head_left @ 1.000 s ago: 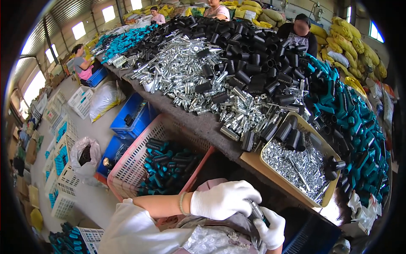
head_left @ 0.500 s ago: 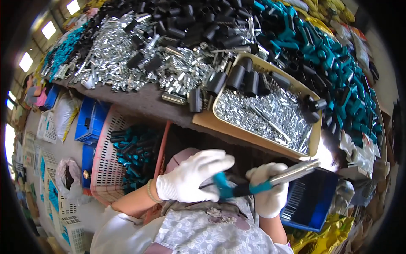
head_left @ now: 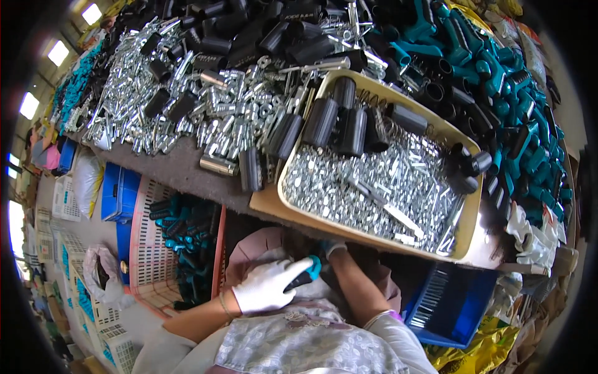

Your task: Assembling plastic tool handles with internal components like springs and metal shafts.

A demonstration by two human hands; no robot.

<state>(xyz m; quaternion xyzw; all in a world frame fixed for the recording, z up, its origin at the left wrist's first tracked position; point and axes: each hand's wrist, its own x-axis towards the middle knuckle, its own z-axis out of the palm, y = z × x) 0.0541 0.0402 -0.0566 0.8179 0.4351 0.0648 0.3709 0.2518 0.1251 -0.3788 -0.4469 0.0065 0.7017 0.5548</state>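
Observation:
My left hand (head_left: 265, 288), in a white knitted glove, is closed around a teal-and-black tool handle (head_left: 311, 269) above my lap. The handle's teal end sticks out past the thumb and fingers. My right hand (head_left: 337, 247) reaches forward beneath the bench's front edge. Only a bit of its glove at the wrist shows, so its fingers and anything in them are hidden. In front of both hands, a cream tray (head_left: 374, 232) on the bench holds small metal parts, springs and several black ribbed sleeves (head_left: 321, 123).
Metal parts (head_left: 134, 93) and black sleeves are heaped along the bench (head_left: 177, 168), with teal-and-black handles (head_left: 529, 146) at right. A pink basket (head_left: 146, 240) of handles stands at lower left. A blue bin (head_left: 448, 305) with metal rods is at lower right.
My right hand, which held a bundle of metal rods at the handle, has gone forward under the bench edge. My left hand has tightened around the handle. The view has shifted.

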